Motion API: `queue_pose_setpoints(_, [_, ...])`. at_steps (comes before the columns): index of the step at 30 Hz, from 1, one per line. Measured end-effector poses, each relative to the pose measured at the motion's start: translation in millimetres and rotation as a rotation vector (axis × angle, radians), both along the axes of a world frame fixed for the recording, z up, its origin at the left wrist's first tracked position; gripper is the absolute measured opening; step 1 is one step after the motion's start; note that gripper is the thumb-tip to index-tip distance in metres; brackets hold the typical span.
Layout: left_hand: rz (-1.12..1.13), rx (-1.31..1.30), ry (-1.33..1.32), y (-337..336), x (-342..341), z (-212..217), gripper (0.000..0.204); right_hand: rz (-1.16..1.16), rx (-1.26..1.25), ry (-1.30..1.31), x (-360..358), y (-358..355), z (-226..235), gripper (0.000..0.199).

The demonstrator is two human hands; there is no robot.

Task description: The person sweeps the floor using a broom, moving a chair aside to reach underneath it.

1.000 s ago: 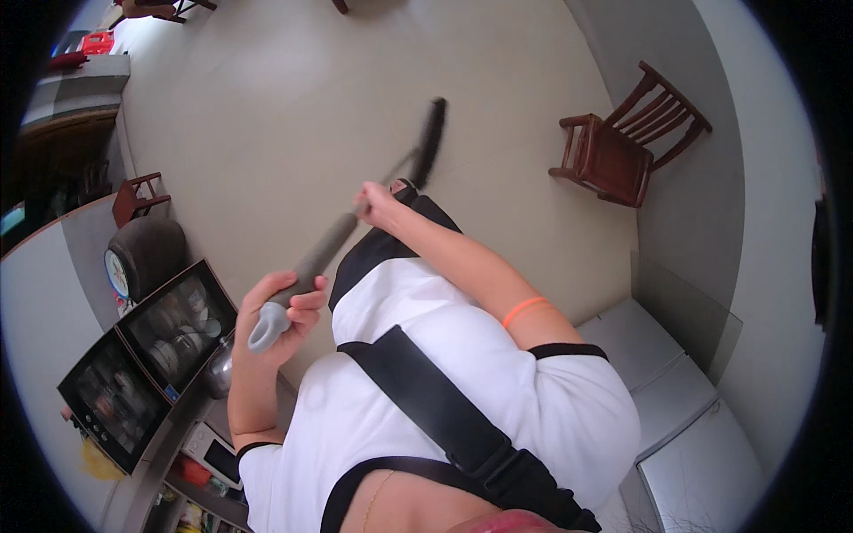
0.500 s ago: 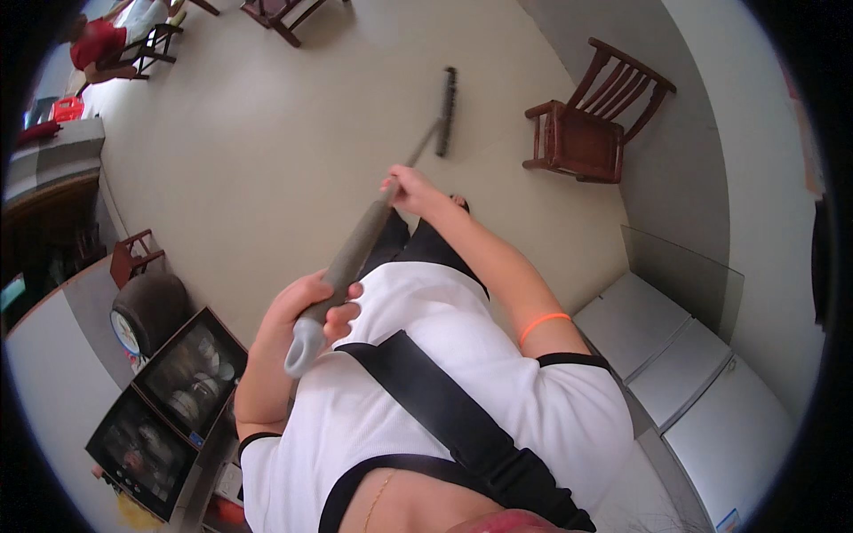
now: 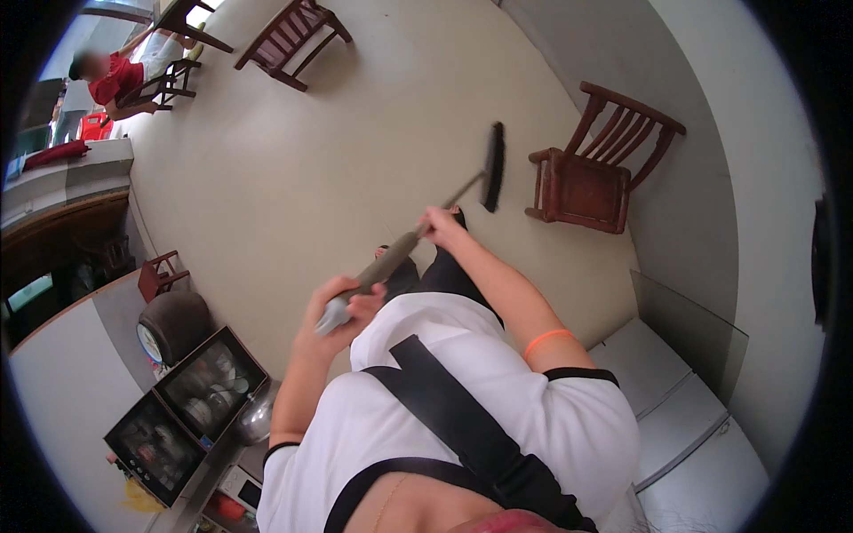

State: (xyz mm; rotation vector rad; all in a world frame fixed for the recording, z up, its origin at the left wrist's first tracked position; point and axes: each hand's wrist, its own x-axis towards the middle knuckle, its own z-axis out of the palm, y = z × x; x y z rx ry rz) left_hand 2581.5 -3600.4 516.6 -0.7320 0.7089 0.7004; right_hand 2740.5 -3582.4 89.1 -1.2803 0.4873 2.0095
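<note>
A broom slants across the front of my body, its thick grey-brown handle (image 3: 388,263) running from near my chest down toward the floor. My left hand (image 3: 342,305) wraps around the upper end, just below the light grey cap. Farther down, my right hand (image 3: 442,227) is closed around the thinner part of the handle. The black broom head (image 3: 495,167) is at floor level beyond my feet, a short way left of a brown wooden chair (image 3: 586,185). Some blur softens the handle and my left fingers.
Another wooden chair (image 3: 291,44) stands at the far side. A person in a red top (image 3: 115,80) sits at the far left. White fridge-like units (image 3: 653,364) and a glass panel (image 3: 689,324) line the right. A dish cabinet (image 3: 209,377) and steel bowl (image 3: 258,413) are at left.
The broom head has swept right across the floor, nearer to the wooden chair. Both hands have shifted right with the handle, still gripping it. The view has tilted, showing more of the far side.
</note>
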Motion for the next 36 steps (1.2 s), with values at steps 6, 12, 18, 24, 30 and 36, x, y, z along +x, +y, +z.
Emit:
queue_pose_setpoints(6, [-0.026,0.149,0.324,10.9,9.0,55.6,0.025,0.282,0.071,0.082,-63.2,72.4,163.2,0.002])
queue_pose_setpoints(12, [-0.168,0.345,0.466,34.7,5.4,78.2,0.047,0.380,0.223,0.163,-82.4,117.2,186.4,0.008])
queue_pose_setpoints(18, [-0.145,0.396,0.280,72.7,-6.3,56.1,0.047,0.269,0.239,-0.117,-37.2,165.6,186.8,0.010])
queue_pose_setpoints(24, [-0.255,0.351,0.027,145.5,29.1,5.8,0.042,0.090,0.216,-0.296,73.0,208.1,173.5,0.013])
queue_pose_setpoints(30, [-0.332,0.217,-0.210,223.6,96.3,-71.1,0.030,-0.057,0.085,-0.318,178.0,243.7,119.8,0.009])
queue_pose_setpoints(36, [-0.334,0.004,-0.256,265.0,159.6,-111.6,0.026,0.050,-0.052,-0.366,235.0,257.1,20.3,0.012])
